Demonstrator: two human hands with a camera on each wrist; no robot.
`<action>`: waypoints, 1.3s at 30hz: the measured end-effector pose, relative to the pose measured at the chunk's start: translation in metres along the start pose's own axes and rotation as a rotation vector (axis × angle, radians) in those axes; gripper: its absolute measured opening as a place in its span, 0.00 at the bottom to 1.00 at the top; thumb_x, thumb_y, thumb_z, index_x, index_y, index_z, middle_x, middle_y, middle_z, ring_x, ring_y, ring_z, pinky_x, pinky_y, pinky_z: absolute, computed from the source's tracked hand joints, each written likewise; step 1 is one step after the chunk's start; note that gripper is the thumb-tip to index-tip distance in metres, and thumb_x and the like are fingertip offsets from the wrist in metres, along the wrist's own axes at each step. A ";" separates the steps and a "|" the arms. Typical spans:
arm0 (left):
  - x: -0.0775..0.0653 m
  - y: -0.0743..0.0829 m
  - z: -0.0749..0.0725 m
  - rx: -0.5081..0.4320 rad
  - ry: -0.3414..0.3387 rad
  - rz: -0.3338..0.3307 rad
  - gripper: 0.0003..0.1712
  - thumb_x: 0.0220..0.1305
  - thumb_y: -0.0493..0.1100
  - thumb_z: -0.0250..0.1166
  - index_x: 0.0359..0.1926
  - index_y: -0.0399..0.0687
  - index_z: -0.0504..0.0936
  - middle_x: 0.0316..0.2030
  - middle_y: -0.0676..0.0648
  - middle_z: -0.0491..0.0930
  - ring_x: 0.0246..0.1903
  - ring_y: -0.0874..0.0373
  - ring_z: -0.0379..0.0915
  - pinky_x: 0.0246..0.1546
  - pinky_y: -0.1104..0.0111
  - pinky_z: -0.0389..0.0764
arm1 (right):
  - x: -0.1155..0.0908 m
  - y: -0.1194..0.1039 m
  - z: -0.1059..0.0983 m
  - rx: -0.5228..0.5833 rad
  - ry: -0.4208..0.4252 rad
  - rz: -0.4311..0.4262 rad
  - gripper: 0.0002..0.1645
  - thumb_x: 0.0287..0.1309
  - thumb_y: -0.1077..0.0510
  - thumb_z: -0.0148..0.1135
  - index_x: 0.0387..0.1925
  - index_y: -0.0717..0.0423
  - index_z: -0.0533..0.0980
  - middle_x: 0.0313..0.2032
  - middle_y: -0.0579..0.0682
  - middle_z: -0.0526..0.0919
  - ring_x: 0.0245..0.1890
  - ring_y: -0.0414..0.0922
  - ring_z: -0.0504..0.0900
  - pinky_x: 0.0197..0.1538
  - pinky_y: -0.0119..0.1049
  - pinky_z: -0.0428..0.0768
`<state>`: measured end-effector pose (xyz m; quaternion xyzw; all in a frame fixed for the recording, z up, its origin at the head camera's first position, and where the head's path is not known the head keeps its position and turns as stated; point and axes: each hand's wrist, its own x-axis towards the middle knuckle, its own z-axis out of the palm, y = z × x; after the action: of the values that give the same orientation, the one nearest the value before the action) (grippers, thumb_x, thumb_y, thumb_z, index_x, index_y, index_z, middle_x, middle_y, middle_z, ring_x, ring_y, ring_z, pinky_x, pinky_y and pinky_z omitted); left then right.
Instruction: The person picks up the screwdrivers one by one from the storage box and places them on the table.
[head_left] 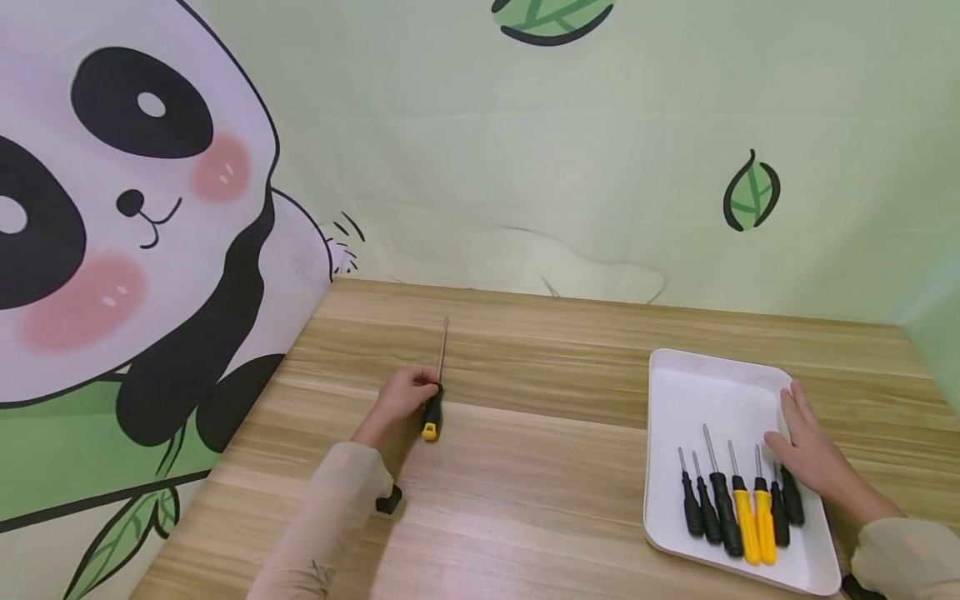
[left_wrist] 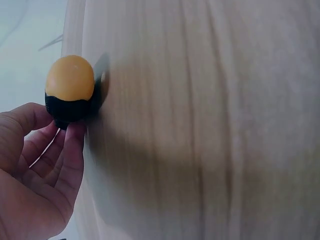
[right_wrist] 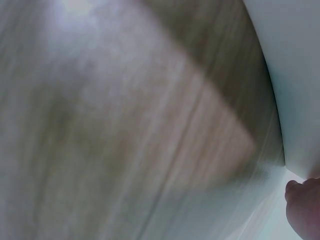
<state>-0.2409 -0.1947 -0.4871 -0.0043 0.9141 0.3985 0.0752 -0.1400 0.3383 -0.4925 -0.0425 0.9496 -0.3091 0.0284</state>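
My left hand (head_left: 405, 393) pinches a screwdriver (head_left: 432, 410) with a black handle, a yellow end and a long thin metal shaft that points toward the back wall. In the left wrist view, the rounded yellow end of its handle (left_wrist: 70, 77) faces the camera, with thumb and fingertips at the black part. At the right, my right hand (head_left: 810, 446) rests along the right rim of a white tray (head_left: 697, 383), its fingers extended. Black screwdrivers (head_left: 723, 517) and yellow-handled screwdrivers (head_left: 746, 525) lie side by side in the tray. The right wrist view catches only part of the right hand (right_wrist: 305, 209).
The wooden table (head_left: 540, 500) carries the tray on its right side. Behind it hangs a pale green backdrop (head_left: 585, 167) with leaf prints, and a large printed panda (head_left: 150, 250) covers the left side. A pale tray wall (right_wrist: 295, 75) rises in the right wrist view.
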 end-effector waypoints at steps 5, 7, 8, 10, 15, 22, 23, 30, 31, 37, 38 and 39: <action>0.002 -0.002 -0.002 -0.032 -0.026 -0.027 0.09 0.55 0.38 0.59 0.38 0.40 0.78 0.35 0.42 0.79 0.25 0.61 0.72 0.26 0.74 0.73 | 0.000 -0.001 0.000 0.002 -0.002 0.008 0.41 0.61 0.55 0.38 0.62 0.73 0.30 0.64 0.65 0.21 0.64 0.61 0.23 0.60 0.63 0.33; 0.002 -0.002 -0.003 -0.038 -0.034 -0.031 0.09 0.55 0.37 0.58 0.38 0.40 0.78 0.35 0.42 0.80 0.24 0.61 0.72 0.25 0.74 0.73 | 0.001 -0.001 -0.001 0.005 -0.001 0.008 0.41 0.61 0.55 0.38 0.62 0.73 0.30 0.64 0.65 0.21 0.64 0.61 0.23 0.60 0.63 0.33; 0.002 -0.002 -0.003 -0.039 -0.039 -0.034 0.09 0.55 0.37 0.58 0.38 0.40 0.78 0.35 0.42 0.80 0.24 0.61 0.72 0.25 0.74 0.73 | 0.001 -0.001 -0.001 0.006 -0.001 0.006 0.41 0.61 0.55 0.38 0.62 0.73 0.30 0.64 0.65 0.21 0.64 0.61 0.23 0.60 0.63 0.33; 0.002 -0.001 -0.004 -0.039 -0.044 -0.032 0.10 0.55 0.37 0.58 0.38 0.39 0.78 0.35 0.42 0.80 0.25 0.61 0.72 0.25 0.74 0.73 | 0.001 0.000 -0.001 0.008 0.001 0.003 0.41 0.61 0.55 0.38 0.62 0.73 0.30 0.64 0.65 0.21 0.64 0.61 0.23 0.60 0.63 0.33; 0.001 0.002 -0.005 -0.037 -0.050 -0.023 0.10 0.55 0.37 0.58 0.38 0.39 0.78 0.35 0.42 0.80 0.25 0.60 0.73 0.26 0.74 0.72 | 0.001 0.000 -0.001 0.008 0.001 -0.001 0.41 0.61 0.56 0.38 0.62 0.73 0.30 0.64 0.65 0.21 0.64 0.61 0.24 0.59 0.64 0.34; -0.001 0.003 -0.007 -0.004 -0.051 0.002 0.10 0.54 0.39 0.60 0.38 0.39 0.78 0.33 0.43 0.80 0.25 0.61 0.72 0.26 0.75 0.71 | 0.001 0.000 -0.001 0.011 0.000 -0.006 0.41 0.61 0.55 0.38 0.62 0.73 0.30 0.64 0.65 0.21 0.64 0.61 0.23 0.59 0.63 0.34; -0.001 0.003 -0.007 -0.001 -0.052 0.000 0.11 0.54 0.39 0.60 0.38 0.39 0.78 0.33 0.43 0.80 0.25 0.61 0.72 0.27 0.74 0.71 | 0.001 0.000 -0.001 0.011 0.001 -0.008 0.41 0.61 0.56 0.38 0.62 0.73 0.30 0.64 0.65 0.21 0.64 0.61 0.23 0.60 0.63 0.33; 0.001 0.006 -0.011 0.068 -0.038 -0.018 0.11 0.55 0.43 0.59 0.39 0.43 0.78 0.32 0.46 0.80 0.26 0.61 0.74 0.31 0.72 0.72 | 0.001 -0.001 -0.001 0.007 0.003 -0.008 0.41 0.61 0.56 0.38 0.62 0.73 0.30 0.64 0.66 0.21 0.64 0.61 0.23 0.60 0.63 0.33; 0.001 0.007 -0.012 0.081 -0.030 -0.017 0.11 0.55 0.43 0.59 0.38 0.44 0.79 0.32 0.46 0.80 0.26 0.61 0.74 0.31 0.71 0.73 | 0.001 -0.001 -0.001 0.006 0.003 -0.007 0.41 0.61 0.56 0.38 0.62 0.73 0.30 0.64 0.66 0.21 0.64 0.61 0.23 0.60 0.63 0.33; 0.001 0.014 -0.015 0.109 -0.012 0.005 0.13 0.56 0.45 0.59 0.41 0.44 0.78 0.39 0.44 0.80 0.31 0.58 0.78 0.41 0.64 0.74 | 0.000 -0.001 0.000 0.001 0.011 -0.015 0.41 0.61 0.56 0.38 0.62 0.74 0.31 0.64 0.66 0.22 0.64 0.60 0.23 0.60 0.61 0.32; 0.000 0.015 -0.015 0.101 -0.015 0.010 0.13 0.56 0.44 0.59 0.42 0.44 0.78 0.39 0.44 0.80 0.31 0.58 0.79 0.41 0.63 0.74 | 0.000 -0.001 0.000 -0.003 0.013 -0.015 0.41 0.61 0.56 0.38 0.62 0.74 0.31 0.64 0.66 0.22 0.64 0.60 0.23 0.61 0.61 0.33; -0.001 0.017 -0.016 0.092 -0.020 0.016 0.14 0.57 0.44 0.59 0.43 0.44 0.77 0.40 0.44 0.80 0.32 0.58 0.79 0.41 0.63 0.74 | 0.000 -0.001 0.000 -0.004 0.014 -0.015 0.41 0.61 0.56 0.38 0.62 0.74 0.31 0.64 0.66 0.22 0.64 0.60 0.23 0.61 0.61 0.33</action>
<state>-0.2436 -0.1948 -0.4646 0.0105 0.9307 0.3565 0.0813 -0.1403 0.3376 -0.4919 -0.0475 0.9501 -0.3078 0.0194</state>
